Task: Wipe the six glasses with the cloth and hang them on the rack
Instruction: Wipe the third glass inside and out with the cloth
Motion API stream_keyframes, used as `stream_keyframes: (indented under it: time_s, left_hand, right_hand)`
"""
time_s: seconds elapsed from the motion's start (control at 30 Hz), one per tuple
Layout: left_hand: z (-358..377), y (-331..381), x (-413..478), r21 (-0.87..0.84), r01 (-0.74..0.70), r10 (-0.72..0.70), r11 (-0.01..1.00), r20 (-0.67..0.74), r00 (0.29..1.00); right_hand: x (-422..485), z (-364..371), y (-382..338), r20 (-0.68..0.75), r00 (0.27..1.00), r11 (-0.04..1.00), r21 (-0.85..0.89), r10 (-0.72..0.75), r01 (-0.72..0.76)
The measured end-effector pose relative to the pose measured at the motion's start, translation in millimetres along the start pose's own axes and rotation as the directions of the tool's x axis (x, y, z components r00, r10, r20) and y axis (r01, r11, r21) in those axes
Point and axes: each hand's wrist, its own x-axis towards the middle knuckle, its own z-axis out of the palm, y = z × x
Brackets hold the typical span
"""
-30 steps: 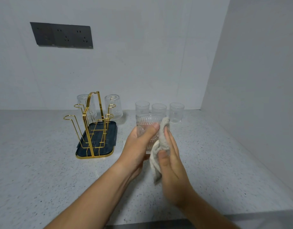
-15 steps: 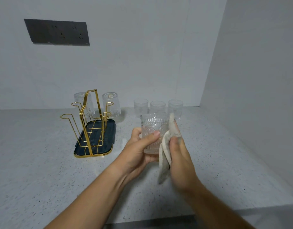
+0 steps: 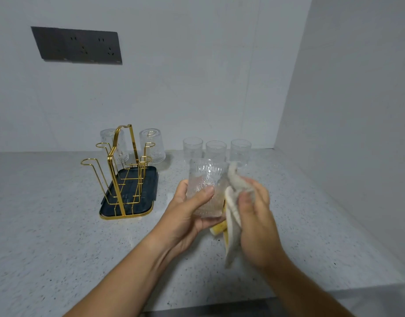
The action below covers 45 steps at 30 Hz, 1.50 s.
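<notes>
Six glasses in view, listed by place. One embossed glass (image 3: pixel 206 186), mouth up, is held above the speckled countertop (image 3: pixel 59 236) at near centre; the left hand (image 3: pixel 187 216) grips it, thumb across the near face and fingers curled round the lower wall and base. The right hand (image 3: pixel 258 225) pinches a pale cloth (image 3: pixel 233 223) with a yellow edge and presses it to the right side of that glass, the loose end hanging below the hand. Three upright glasses (image 3: pixel 216 151) stand in a row just beyond the held one, close to the far wall. Two inverted glasses (image 3: pixel 153 145) hang mouth down on the far hooks of the gold wire rack (image 3: pixel 119 170), one on each side of its tall handle. The rack stands on a dark tray (image 3: pixel 149 186) with a gold rim, left of the hands. One dark socket panel (image 3: pixel 78 45) is fixed high on the far wall, at left.
</notes>
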Motion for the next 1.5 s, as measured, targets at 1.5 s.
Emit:
stream_keyframes:
  time_s: [1.5]
  left_hand:
    - [12, 18, -19, 0.463, -0.193, 0.204, 0.865, 0.027, 0.979]
  right_hand:
    - [44, -38, -31, 0.771, 0.608, 0.905, 0.103, 0.189, -0.412]
